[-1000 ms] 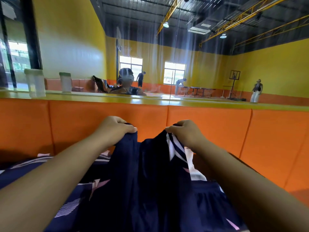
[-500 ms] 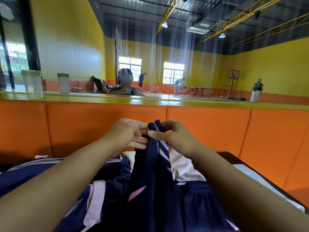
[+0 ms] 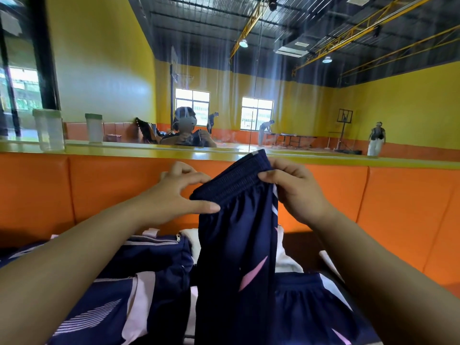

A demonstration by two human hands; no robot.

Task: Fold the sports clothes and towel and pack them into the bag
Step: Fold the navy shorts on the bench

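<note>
Since the earlier frame the shorts (image 3: 236, 245) are raised and their waistband is spread between hands that were bunched together. Folding is judged barely begun: the garment is held hanging above and just right of the bag (image 3: 154, 255). The waistband is pinched by the right hand (image 3: 301, 195); the left hand (image 3: 171, 197) is opened, thumb and forefinger touching the band's other end. A firm left grip is called for next, then a lengthwise fold. Navy cloth with pink flashes is seen; a white towel (image 3: 286, 260) lies right of the bag.
</note>
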